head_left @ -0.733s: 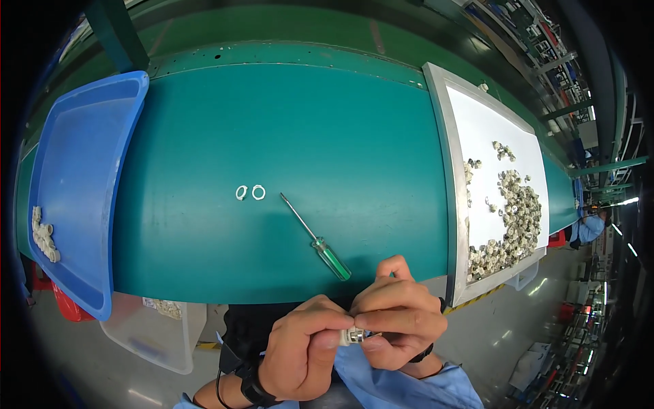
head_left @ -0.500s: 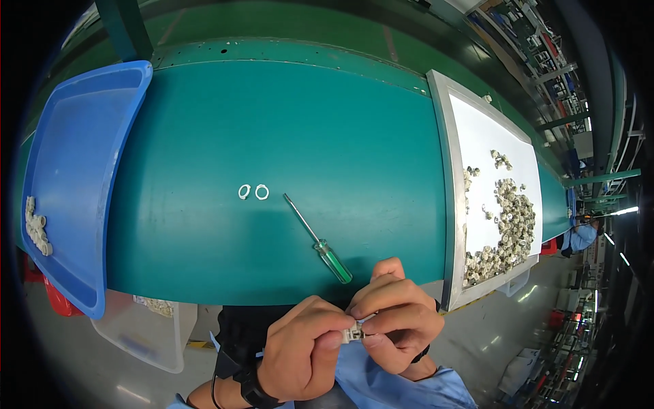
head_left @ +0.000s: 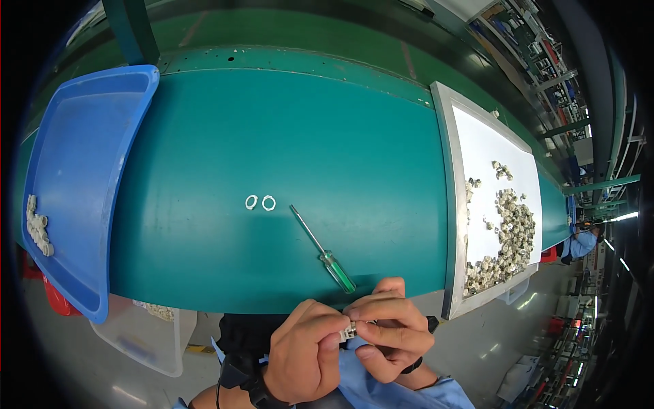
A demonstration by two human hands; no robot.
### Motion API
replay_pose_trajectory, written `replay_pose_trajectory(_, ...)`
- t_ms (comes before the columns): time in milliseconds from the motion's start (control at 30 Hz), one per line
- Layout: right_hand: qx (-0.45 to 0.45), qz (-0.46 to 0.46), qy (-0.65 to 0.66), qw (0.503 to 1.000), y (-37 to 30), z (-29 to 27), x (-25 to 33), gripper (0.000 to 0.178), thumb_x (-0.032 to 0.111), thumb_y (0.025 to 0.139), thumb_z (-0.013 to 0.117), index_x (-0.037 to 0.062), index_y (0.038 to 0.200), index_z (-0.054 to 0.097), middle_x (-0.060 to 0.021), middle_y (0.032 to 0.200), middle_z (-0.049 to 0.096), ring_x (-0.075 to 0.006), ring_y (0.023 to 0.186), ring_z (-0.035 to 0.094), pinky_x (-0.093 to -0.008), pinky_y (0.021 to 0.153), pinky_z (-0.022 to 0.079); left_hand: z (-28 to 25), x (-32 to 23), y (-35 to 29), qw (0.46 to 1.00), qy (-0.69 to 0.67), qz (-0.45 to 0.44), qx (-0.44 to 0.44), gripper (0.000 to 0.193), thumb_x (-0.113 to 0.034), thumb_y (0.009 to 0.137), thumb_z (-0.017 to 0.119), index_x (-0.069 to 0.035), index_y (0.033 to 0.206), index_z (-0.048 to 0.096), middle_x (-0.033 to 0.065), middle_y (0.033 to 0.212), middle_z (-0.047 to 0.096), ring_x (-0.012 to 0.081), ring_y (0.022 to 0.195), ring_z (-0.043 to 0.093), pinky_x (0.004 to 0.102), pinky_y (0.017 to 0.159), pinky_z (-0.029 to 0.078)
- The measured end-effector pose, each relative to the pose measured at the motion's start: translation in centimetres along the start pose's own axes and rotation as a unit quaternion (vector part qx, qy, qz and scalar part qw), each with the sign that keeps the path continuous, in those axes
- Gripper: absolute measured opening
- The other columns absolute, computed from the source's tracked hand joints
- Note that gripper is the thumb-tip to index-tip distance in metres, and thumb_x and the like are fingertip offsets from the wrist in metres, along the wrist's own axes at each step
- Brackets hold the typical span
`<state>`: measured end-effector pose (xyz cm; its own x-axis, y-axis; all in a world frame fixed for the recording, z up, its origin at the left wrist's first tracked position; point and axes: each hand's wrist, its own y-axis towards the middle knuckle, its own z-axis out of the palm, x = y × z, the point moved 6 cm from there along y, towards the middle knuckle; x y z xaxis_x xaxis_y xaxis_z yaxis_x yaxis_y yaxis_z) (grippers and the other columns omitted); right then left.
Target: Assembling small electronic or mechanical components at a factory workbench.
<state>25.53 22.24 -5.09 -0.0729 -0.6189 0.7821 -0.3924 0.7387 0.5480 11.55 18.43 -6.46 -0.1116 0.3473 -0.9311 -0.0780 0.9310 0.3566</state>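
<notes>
Just off the table's near edge, my left hand (head_left: 304, 351) pinches a small white plastic fitting (head_left: 345, 335) between thumb and fingers. My right hand (head_left: 391, 330) closes on the fitting's other end, where a metallic bit shows; the fingertips hide much of it. Beyond my hands lies a screwdriver (head_left: 336, 270) with a green handle, its tip pointing away and to the left. Two white rings (head_left: 269, 203) rest side by side on the green table, left of the screwdriver tip.
At the left is a blue tray (head_left: 80, 143) with several white fittings (head_left: 39, 228) in it. A metal-framed white tray (head_left: 482, 142) at the right holds a heap of small parts (head_left: 512, 232). Below the table's left edge stands a translucent bin (head_left: 146, 339).
The whole view has shifted slightly, so the table things sit a little lower and to the right. My right fingers have changed their grip on the fitting; both hands stay together.
</notes>
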Motion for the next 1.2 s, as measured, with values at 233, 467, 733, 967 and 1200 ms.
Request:
replay_pose_trajectory(233,-0.032,-0.020,-0.078,0.996,0.5,-0.3,0.2,0.026,0.017,0.083,0.074,-0.0005,0.102,0.070,-0.0160,0.098,0.070,-0.0270,0.080,0.071,-0.0393,0.075,0.039,0.4,0.4,-0.7,0.996,-0.048,-0.072,-0.028,0.019,-0.006,0.101,0.053,0.004,0.117,0.049,0.0168,0.093,0.065,0.0193,0.074,0.059,0.0297,0.068,0.049)
replay_pose_trajectory(467,0.013,0.088,0.037,0.995,0.8,-1.2,-0.4,0.022,0.011,0.081,0.076,-0.0031,0.098,0.072,-0.0156,0.091,0.070,-0.0251,0.077,0.066,-0.0383,0.074,0.042,0.3,-0.1,-0.6,0.999,-0.026,-0.044,-0.007,0.022,-0.006,0.098,0.058,0.005,0.116,0.053,0.0194,0.097,0.067,0.0222,0.079,0.064,0.0308,0.070,0.051)
replay_pose_trajectory(733,0.019,0.161,0.088,0.983,0.9,-1.7,0.1,0.018,0.005,0.080,0.076,-0.0050,0.094,0.073,-0.0161,0.091,0.069,-0.0235,0.078,0.062,-0.0362,0.071,0.044,0.3,-0.8,0.0,0.996,0.046,0.060,0.043,0.031,-0.003,0.090,0.068,0.005,0.117,0.054,0.0197,0.093,0.069,0.0271,0.076,0.068,0.0345,0.068,0.055)
replay_pose_trajectory(967,0.006,0.168,0.083,0.982,0.5,-1.4,0.1,0.016,-0.002,0.080,0.075,-0.0062,0.095,0.072,-0.0160,0.089,0.068,-0.0238,0.080,0.061,-0.0357,0.071,0.045,0.3,-0.8,-0.7,0.997,0.057,0.055,-0.020,0.034,0.001,0.087,0.070,0.003,0.117,0.056,0.0194,0.092,0.069,0.0285,0.071,0.067,0.0354,0.065,0.056)
replay_pose_trajectory(1200,-0.006,0.172,0.103,0.980,0.6,-1.2,-0.1,0.016,0.000,0.081,0.076,-0.0058,0.096,0.071,-0.0156,0.089,0.068,-0.0239,0.080,0.061,-0.0365,0.071,0.045,0.4,-0.8,-0.7,0.991,0.096,0.095,-0.012,0.034,0.000,0.087,0.071,0.002,0.118,0.056,0.0189,0.090,0.069,0.0281,0.069,0.067,0.0349,0.063,0.056)
